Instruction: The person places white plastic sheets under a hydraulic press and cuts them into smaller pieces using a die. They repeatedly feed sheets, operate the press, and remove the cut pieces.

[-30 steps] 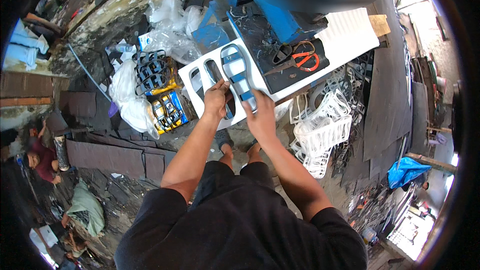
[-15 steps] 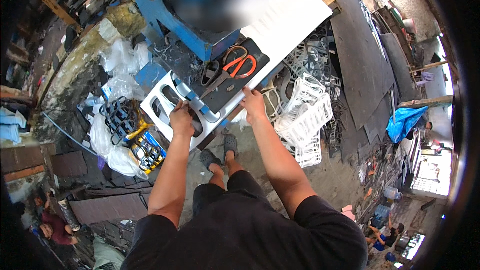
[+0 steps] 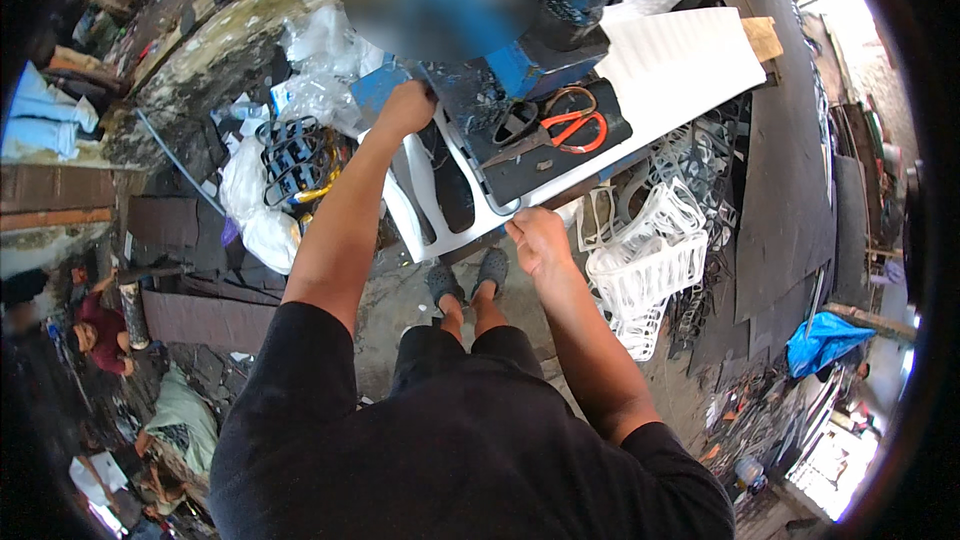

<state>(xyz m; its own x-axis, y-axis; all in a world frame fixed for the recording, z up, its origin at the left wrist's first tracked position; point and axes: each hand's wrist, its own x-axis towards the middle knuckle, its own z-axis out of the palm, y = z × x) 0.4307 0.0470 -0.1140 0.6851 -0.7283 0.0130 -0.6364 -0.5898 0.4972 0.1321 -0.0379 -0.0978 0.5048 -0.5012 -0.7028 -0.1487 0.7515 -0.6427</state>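
A long white sheet (image 3: 680, 70) lies across the blue machine's bed, its left end cut through with large strap-shaped openings. Across it, beside these openings, runs a narrow metal cutting die (image 3: 462, 155) with a rounded near end. My left hand (image 3: 408, 108) is closed at the die's far end, next to the machine; its fingertips are partly hidden. At the sheet's front edge, my right hand (image 3: 540, 238) has its fingers curled together against the die's near end. Orange-handled scissors (image 3: 578, 132) rest on a dark pad (image 3: 600, 110) right of the die.
The blue press (image 3: 520, 65) stands just beyond the sheet. White cut-out straps (image 3: 650, 260) are piled at the right, beside large dark sheets (image 3: 770, 210). Clear plastic bags (image 3: 325, 55) and a white bag (image 3: 255, 205) lie left. Other people are in the background.
My left hand has gone from the sheet's cut-out near part to the far side by the machine. My right hand has slid left along the front edge. The whole view has shifted.
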